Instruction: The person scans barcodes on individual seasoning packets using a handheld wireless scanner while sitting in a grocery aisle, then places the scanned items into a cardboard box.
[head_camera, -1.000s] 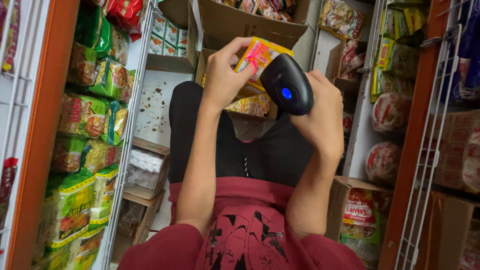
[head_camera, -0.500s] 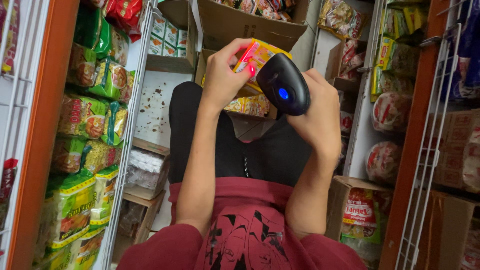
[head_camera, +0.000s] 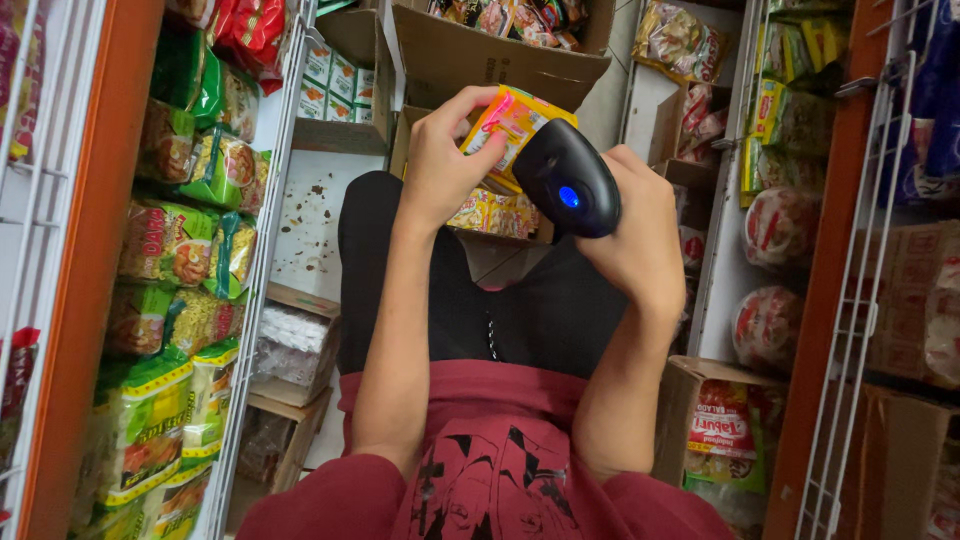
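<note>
Her left hand (head_camera: 440, 160) pinched a yellow noodle packet (head_camera: 510, 125); the right hand (head_camera: 640, 235) gripped the black barcode scanner (head_camera: 570, 180) just beside it. A crinkled wrapper might spoil the reading.

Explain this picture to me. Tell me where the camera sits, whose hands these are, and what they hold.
The camera is worn on a person's head and looks straight down, so you see their own arms, a dark red shirt and black trousers from above. There is no machine, only two bare hands.

The left hand grips a small yellow and pink packet. The right hand holds a black handheld scanner with a blue light lit, its head close against the packet.

Around the person are shop shelves: green and yellow packets of noodles behind a white wire rack on the left, and round wrapped packs on the right. An open cardboard box of more packets stands ahead on the floor.
</note>
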